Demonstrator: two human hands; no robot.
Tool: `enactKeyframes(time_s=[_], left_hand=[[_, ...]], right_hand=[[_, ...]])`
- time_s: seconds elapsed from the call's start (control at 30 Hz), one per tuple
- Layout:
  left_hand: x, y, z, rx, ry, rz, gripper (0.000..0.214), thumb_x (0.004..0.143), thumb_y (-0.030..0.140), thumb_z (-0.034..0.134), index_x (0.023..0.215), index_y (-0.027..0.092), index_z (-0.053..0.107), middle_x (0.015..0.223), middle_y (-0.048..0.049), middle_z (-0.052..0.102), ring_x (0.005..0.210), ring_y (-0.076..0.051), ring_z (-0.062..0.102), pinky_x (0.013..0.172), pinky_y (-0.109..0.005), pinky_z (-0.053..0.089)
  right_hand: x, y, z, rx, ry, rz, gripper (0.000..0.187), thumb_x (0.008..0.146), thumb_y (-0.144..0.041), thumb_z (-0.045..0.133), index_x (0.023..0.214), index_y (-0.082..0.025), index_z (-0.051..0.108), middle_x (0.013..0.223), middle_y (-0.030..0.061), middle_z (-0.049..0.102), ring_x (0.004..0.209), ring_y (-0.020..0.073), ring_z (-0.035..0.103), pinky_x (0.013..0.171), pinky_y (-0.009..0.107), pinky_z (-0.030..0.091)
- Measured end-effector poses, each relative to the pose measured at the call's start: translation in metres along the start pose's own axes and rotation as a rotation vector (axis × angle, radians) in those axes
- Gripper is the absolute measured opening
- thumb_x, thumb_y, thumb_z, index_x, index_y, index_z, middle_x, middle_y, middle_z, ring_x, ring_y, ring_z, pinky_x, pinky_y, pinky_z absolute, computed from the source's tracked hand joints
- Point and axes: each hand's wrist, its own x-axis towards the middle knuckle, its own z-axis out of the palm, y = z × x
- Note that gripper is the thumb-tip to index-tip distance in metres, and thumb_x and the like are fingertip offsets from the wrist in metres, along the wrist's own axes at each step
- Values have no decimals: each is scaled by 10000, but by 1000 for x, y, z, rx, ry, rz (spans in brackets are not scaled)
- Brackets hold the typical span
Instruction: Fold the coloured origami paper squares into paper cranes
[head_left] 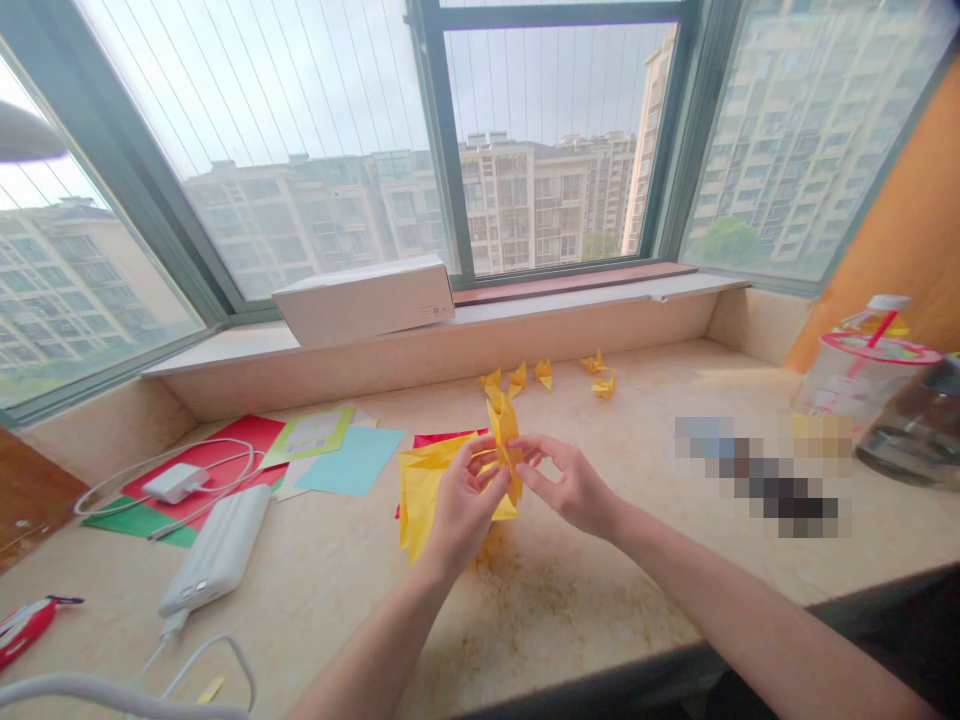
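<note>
A piece of folded yellow paper stands upright between my two hands, its layers partly spread at the top. My left hand pinches it from the left, fingers curled around its lower part. From the right, my right hand grips its edge between thumb and fingers. Below and left of the hands lies creased yellow paper, partly hidden by my left hand, with red paper showing beneath it. Several small folded yellow paper cranes stand beyond the hands near the sill.
Coloured paper sheets, including a light blue one, lie left with a white charger and power bank. A red-handled tool sits far left. A white box rests on the sill. A lidded cup stands right.
</note>
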Motion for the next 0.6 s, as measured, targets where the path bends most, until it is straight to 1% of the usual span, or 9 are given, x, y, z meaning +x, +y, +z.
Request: enactKeyframes(time_s=[0.07, 0.17, 0.3, 0.4, 0.47, 0.57, 0.6], left_hand=[[0, 1, 0, 28, 18, -18, 328, 760, 291, 760, 1031, 167, 622, 1021, -89, 709, 961, -216, 685, 821, -310, 536], [0, 0, -1, 100, 27, 8, 250, 779, 313, 740, 966, 169, 657, 949, -71, 724, 885, -206, 696, 790, -299, 536], [0, -4, -3, 178, 30, 67, 190, 801, 316, 718, 922, 178, 668, 912, -60, 721, 852, -196, 689, 773, -287, 531], [2, -8, -5, 220, 61, 107, 182, 797, 322, 718, 900, 183, 662, 886, -49, 705, 841, -192, 674, 759, -284, 532], [2, -10, -5, 236, 36, 107, 198, 803, 341, 708, 914, 187, 653, 900, -52, 699, 839, -196, 670, 733, -286, 537], [2, -13, -4, 269, -53, 88, 220, 833, 373, 668, 965, 199, 637, 943, -68, 700, 834, -207, 675, 670, -283, 534], [2, -15, -3, 290, -54, 94, 209, 837, 377, 660, 949, 203, 632, 917, -63, 702, 810, -205, 675, 649, -277, 529]], right_hand=[[0, 1, 1, -29, 3, -48, 296, 864, -250, 607, 1157, -215, 634, 1032, 60, 712, 835, 187, 640, 775, 352, 536], [-1, 3, 3, -74, 13, -106, 317, 855, -241, 626, 1171, -225, 627, 1020, 56, 716, 833, 187, 647, 793, 355, 536], [-1, 10, 6, -99, 37, -117, 264, 867, -231, 619, 1129, -231, 640, 998, 51, 735, 818, 192, 673, 787, 354, 545], [-1, 14, 6, -101, 27, -130, 288, 879, -205, 588, 1163, -231, 633, 1060, 66, 735, 893, 212, 689, 828, 370, 546], [-1, 15, 6, -103, 12, -146, 292, 887, -197, 574, 1170, -233, 635, 1087, 71, 731, 933, 221, 689, 850, 377, 543], [0, 14, 5, -103, -16, -170, 289, 888, -177, 560, 1158, -243, 642, 1063, 61, 732, 935, 221, 689, 843, 368, 542], [0, 14, 5, -107, -15, -174, 293, 883, -167, 561, 1153, -247, 643, 1052, 57, 733, 932, 221, 689, 841, 365, 542]])
